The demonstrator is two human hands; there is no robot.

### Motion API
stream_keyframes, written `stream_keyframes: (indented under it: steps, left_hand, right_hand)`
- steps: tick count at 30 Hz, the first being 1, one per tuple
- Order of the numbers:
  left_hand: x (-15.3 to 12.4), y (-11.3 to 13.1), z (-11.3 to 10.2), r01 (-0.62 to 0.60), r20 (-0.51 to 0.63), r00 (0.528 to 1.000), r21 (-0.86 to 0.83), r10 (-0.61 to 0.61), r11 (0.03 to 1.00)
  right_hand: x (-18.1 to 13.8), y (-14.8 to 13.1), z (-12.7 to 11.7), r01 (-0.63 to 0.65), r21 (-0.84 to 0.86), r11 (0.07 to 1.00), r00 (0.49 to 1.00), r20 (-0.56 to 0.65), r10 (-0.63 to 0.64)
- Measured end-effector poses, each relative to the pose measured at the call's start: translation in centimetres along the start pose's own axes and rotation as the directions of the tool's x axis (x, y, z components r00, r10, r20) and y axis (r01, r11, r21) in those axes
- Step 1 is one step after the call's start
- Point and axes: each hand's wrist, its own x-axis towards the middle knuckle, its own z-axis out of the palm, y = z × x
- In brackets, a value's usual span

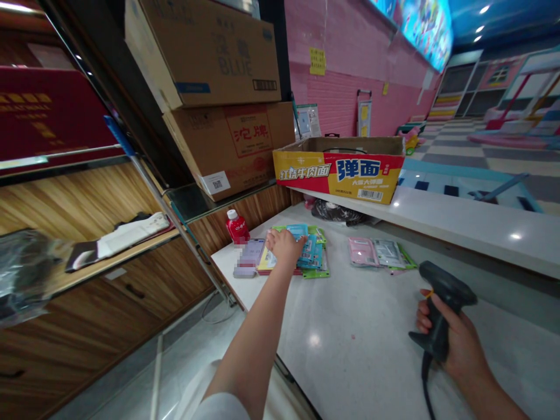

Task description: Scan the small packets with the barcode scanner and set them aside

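My left hand [286, 247] reaches over a pile of flat packets and rests at its top, thumb and fingers apart; the fingertips are partly hidden. Blue packets [312, 252] and green ones [315, 273] stick out on its right, and a yellow item [266, 260] shows on its left. In my right hand [459, 338] is a black barcode scanner [441, 303], its handle gripped and its cable hanging down. Between the hands, further back on the white counter [341, 338], lie a pink packet [363, 252] and a grey-green one [389, 253].
Left of the pile are a purple-grey phone-like item [251, 256] and a red bottle with white cap [237, 226]. A yellow-red noodle carton [341, 172] stands on the raised ledge [459, 213]. Large cardboard boxes [231, 140] are stacked behind, beside a wooden cabinet [131, 280].
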Motion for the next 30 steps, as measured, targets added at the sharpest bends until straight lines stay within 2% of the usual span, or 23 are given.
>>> stream_keyframes:
  steps: [5,9,11,14,16,18,23,30]
  left_hand:
    - [-0.2,0.3,-0.6,0.027,-0.027,0.999,-0.097,-0.03,0.995]
    - [-0.1,0.1,-1.2,0.027,0.033,0.999,-0.369,-0.015,0.929]
    - [-0.5,-0.4,-1.0,0.036,0.054,0.999,-0.581,-0.006,0.813]
    - [-2.4,-1.7,0.0,0.1,0.151,0.986,-0.877,0.072,0.469]
    - [-4.4,-2.8,0.9,0.15,0.19,0.973,-0.954,0.134,0.26]
    - [-6.7,-3.8,1.8,0.163,0.189,0.97,-0.973,0.153,0.166]
    - [-10.5,-5.3,3.1,0.132,0.152,0.98,-0.979,0.131,0.155]
    - [-11.0,-5.4,3.4,0.122,0.137,0.985,-0.982,0.101,0.141]
  right_hand:
    - [0.0,0.0,0.1,0.002,-0.002,1.0,1.0,-0.006,-0.002]
    - [0.0,-0.1,0.1,0.002,-0.002,1.0,1.0,-0.008,-0.002]
    - [0.1,-0.1,0.0,0.006,-0.008,1.0,1.0,-0.008,-0.006]
    - [0.0,-0.1,0.0,0.004,-0.023,1.0,1.0,-0.006,-0.004]
    - [-0.2,-0.3,0.3,-0.007,-0.04,0.999,1.0,0.003,0.007]
    - [-0.8,-0.4,0.9,-0.027,-0.08,0.996,0.999,0.031,0.029]
    - [-3.1,-0.4,3.0,-0.108,-0.299,0.948,0.973,0.166,0.163]
    - [-5.8,0.1,4.6,-0.088,-0.584,0.807,0.885,0.326,0.332]
